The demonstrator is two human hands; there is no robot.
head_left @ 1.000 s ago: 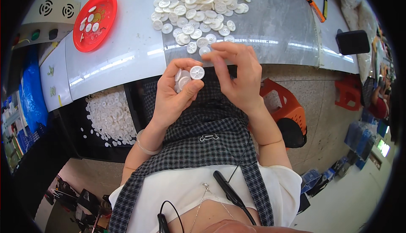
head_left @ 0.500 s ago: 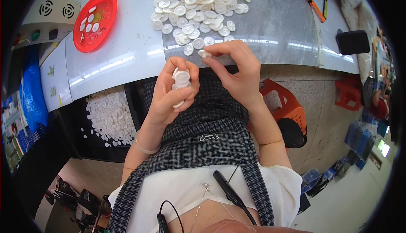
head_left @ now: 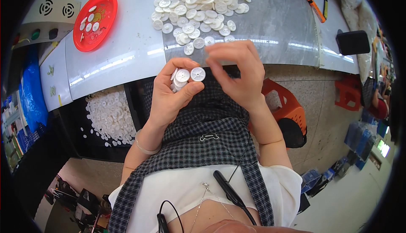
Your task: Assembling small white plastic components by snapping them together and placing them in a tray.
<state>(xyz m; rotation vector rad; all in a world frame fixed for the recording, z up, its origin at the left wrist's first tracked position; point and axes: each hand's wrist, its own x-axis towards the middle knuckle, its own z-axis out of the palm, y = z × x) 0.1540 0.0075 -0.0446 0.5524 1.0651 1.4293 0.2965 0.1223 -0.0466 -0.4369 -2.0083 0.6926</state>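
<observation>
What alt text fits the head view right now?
The left hand holds a small stack of white plastic gears at the table edge while the right hand hovers beside it; a gear pile and red tray lie beyond.

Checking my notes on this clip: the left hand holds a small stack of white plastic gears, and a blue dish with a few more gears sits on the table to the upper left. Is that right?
Not quite. The dish is red, not blue, as the head view shows. The rest holds: the left hand holds a small stack of white gears, and the dish sits on the table to the upper left with a few gears in it.
</observation>
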